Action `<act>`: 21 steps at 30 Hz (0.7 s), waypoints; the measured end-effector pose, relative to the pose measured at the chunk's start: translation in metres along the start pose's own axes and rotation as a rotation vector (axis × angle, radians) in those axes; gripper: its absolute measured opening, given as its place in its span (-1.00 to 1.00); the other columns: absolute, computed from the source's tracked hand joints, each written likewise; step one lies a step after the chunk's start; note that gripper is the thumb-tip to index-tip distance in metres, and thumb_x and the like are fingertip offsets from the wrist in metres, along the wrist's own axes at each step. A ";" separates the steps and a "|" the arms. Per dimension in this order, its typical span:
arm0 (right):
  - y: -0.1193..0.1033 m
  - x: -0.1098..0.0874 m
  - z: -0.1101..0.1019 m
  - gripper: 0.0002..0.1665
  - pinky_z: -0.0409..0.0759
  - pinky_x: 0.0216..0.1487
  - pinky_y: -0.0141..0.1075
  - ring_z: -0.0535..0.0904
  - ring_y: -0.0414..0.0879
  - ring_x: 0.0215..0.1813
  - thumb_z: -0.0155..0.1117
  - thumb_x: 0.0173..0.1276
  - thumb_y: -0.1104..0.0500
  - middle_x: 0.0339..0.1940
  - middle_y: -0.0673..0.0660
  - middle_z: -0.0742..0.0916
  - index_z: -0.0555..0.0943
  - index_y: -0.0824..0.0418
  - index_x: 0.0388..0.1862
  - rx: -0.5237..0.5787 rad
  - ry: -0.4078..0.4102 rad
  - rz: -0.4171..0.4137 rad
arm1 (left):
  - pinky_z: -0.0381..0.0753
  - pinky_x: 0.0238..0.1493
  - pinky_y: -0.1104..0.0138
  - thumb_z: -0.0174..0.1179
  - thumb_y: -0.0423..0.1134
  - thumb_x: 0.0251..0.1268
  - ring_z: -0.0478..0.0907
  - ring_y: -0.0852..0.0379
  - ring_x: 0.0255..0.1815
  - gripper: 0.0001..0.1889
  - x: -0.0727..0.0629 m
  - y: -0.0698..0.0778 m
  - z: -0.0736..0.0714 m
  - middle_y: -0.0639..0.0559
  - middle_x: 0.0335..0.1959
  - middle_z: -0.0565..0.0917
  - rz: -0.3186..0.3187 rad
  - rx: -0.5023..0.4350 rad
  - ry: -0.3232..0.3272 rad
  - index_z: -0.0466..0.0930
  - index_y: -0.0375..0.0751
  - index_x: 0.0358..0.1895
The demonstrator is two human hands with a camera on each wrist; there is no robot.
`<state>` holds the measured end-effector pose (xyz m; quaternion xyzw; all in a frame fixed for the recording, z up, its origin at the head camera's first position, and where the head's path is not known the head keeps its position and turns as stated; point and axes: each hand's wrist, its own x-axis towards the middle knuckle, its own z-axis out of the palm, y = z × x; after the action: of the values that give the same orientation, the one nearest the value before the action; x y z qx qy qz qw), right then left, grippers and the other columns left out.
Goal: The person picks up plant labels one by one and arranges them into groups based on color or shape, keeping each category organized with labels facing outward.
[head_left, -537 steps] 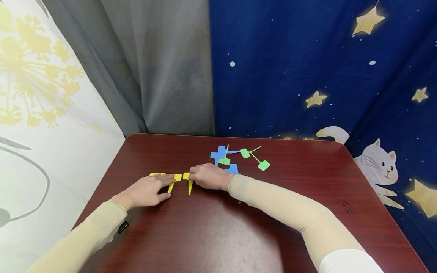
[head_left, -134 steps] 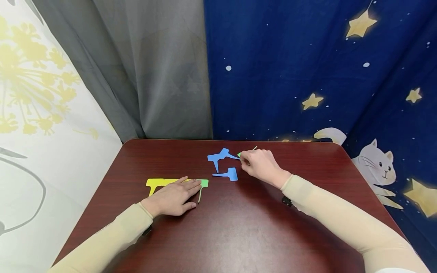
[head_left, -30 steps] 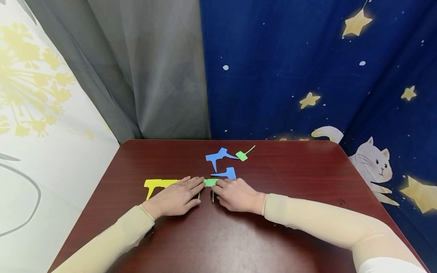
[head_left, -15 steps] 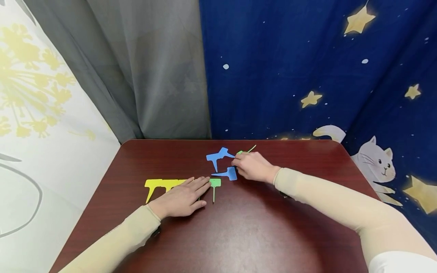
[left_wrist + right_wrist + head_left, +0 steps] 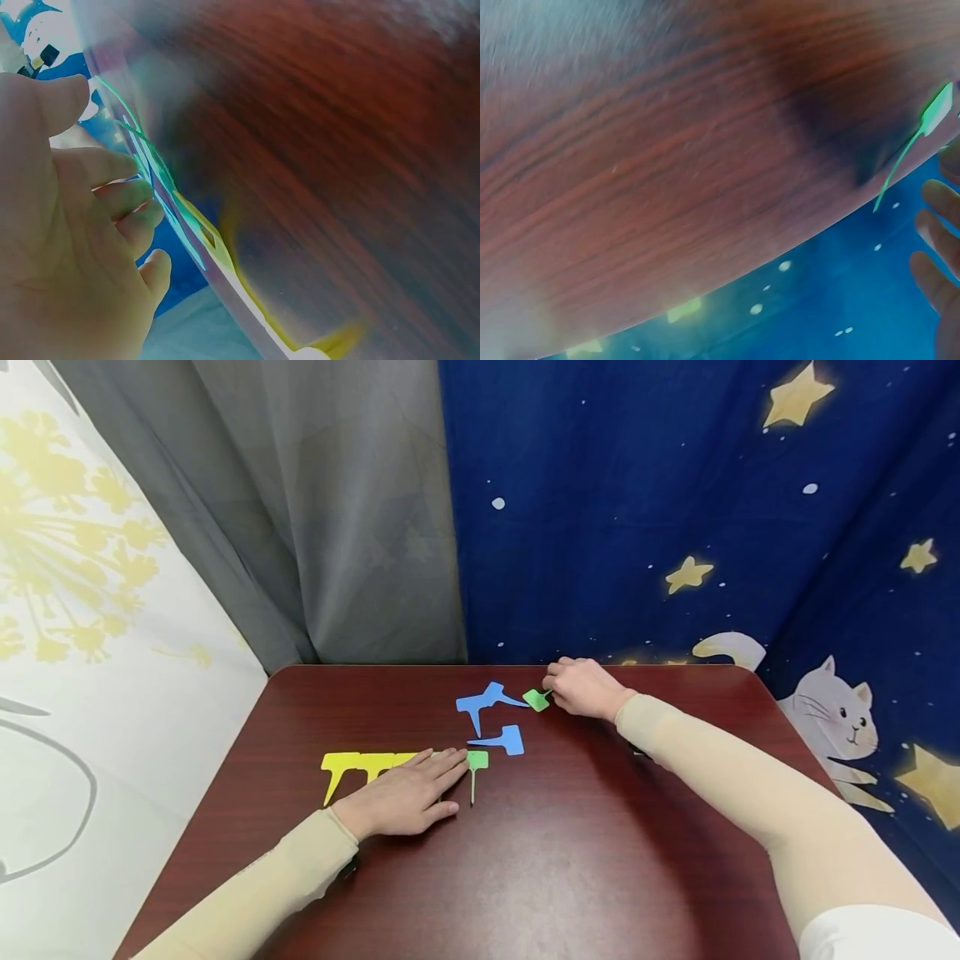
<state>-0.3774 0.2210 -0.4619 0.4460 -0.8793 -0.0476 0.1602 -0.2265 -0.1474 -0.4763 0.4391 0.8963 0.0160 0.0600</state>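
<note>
My left hand (image 5: 408, 793) lies flat over a row of T-shaped plant labels, fingers straight. From under it show yellow plant labels (image 5: 341, 762) on the left and a green plant label (image 5: 477, 760) on the right, stems toward me. The rest of the row is hidden. My right hand (image 5: 585, 687) is at the far side of the table, fingertips by the stem of a loose green plant label (image 5: 536, 700). In the right wrist view that green label (image 5: 937, 112) and its stem appear beside loosely bent fingers (image 5: 934, 232); the thumb is hidden.
Blue plant labels (image 5: 474, 703) overlap behind the row, and another blue plant label (image 5: 508, 741) lies between them and the row. The dark red wooden table (image 5: 555, 860) ends at a grey curtain (image 5: 375, 527) and a blue starry curtain (image 5: 600, 527).
My right hand has left the green label placed at the row's right end and moved back and right to the loose green label. My left hand has slid slightly right along the row.
</note>
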 end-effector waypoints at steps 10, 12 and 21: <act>0.019 -0.004 0.011 -0.84 0.61 -0.33 -0.03 0.55 0.15 -0.19 0.45 0.18 0.22 -0.22 0.20 0.67 0.73 0.20 -0.25 -0.202 -0.063 0.035 | 0.01 0.56 0.04 -0.12 0.19 0.58 0.00 -0.01 0.61 -0.26 0.001 -0.003 0.001 -0.05 0.63 0.08 0.016 0.008 0.009 0.08 -0.18 0.61; 0.020 -0.002 0.013 -0.83 0.61 -0.32 -0.02 0.55 0.16 -0.17 0.44 0.19 0.22 -0.18 0.22 0.67 0.74 0.20 -0.22 -0.212 -0.075 0.045 | 0.00 0.56 0.04 -0.12 0.19 0.58 0.00 0.00 0.61 -0.26 0.001 -0.003 0.001 -0.05 0.63 0.08 0.015 0.009 0.006 0.08 -0.18 0.61; 0.020 0.003 0.017 -0.94 0.59 -0.34 -0.03 0.56 0.15 -0.22 0.42 0.17 0.26 -0.25 0.20 0.66 0.74 0.15 -0.35 -0.244 -0.129 0.053 | -0.04 0.57 0.07 -0.12 0.18 0.59 0.00 0.02 0.62 -0.28 0.003 -0.002 0.000 -0.05 0.63 0.07 0.009 -0.002 0.000 0.10 -0.19 0.60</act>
<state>-0.4000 0.2299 -0.4723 0.3957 -0.8870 -0.1783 0.1575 -0.2296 -0.1464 -0.4768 0.4429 0.8944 0.0175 0.0603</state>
